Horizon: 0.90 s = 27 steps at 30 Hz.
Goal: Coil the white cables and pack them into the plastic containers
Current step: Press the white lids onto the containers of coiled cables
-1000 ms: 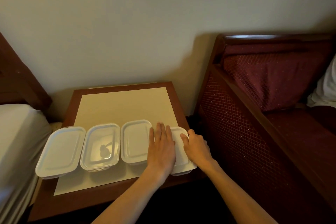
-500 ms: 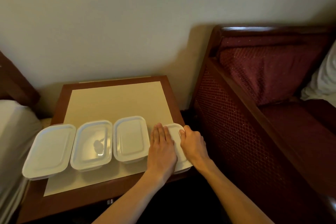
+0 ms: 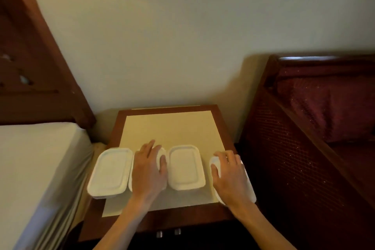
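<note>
- Four white lidded plastic containers sat in a row along the near edge of a small wooden side table (image 3: 223,126), on a cream sheet of paper (image 3: 172,130).
- Left hand (image 3: 149,170) lay flat on the second container (image 3: 162,156) from the left, fingers straight and close together, covering most of its lid.
- Right hand (image 3: 229,174) rested on the rightmost container (image 3: 248,186), fingers laid over the lid, thumb along its left side.
- Leftmost container (image 3: 110,171) and third container (image 3: 185,166) were untouched, lids on.
- Couldn't spot any white cables, honestly.
- Bed with a white sheet (image 3: 32,168) was on the left, a dark red sofa (image 3: 324,107) on the right.
</note>
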Tool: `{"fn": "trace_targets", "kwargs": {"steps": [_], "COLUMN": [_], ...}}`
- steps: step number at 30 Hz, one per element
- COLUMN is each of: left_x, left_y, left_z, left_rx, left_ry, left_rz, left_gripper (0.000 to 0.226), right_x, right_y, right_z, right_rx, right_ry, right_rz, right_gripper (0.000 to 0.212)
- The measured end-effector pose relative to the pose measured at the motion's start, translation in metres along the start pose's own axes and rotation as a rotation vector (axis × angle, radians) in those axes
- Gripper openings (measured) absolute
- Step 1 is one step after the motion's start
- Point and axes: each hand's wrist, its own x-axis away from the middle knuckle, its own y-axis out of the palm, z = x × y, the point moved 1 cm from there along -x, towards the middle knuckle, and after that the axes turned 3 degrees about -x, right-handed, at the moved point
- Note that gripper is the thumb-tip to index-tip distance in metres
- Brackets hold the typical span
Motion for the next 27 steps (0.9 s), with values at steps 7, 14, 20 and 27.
{"fn": "trace_targets", "kwargs": {"steps": [7, 14, 20, 27], "left_x": [-0.016, 0.009, 0.023, 0.032], "left_y": [-0.059, -0.061, -0.057, -0.031], "left_z": [-0.115, -0.151, -0.145, -0.097], "left_rx": [-0.049, 0.18, 0.274, 0.35], "left_ry": [-0.307, -0.429, -0.446, -0.367], "left_rz": [-0.013, -0.099, -0.036, -0.097], "left_gripper": [0.036, 0.03, 0.03, 0.027], "right_x": [0.016, 0.008, 0.012, 0.004], "right_y": [0.08, 0.101, 0.068, 0.061], "right_z": [-0.113, -0.129, -0.14, -0.152], "right_rx": [-0.025, 0.074, -0.365, -0.122], "right_ry": [-0.641, -0.613, -0.408, -0.59], "right_rz": [-0.374, -0.381, -0.209, -0.114], "right_gripper": [0.075, 0.06, 0.055, 0.071]}}
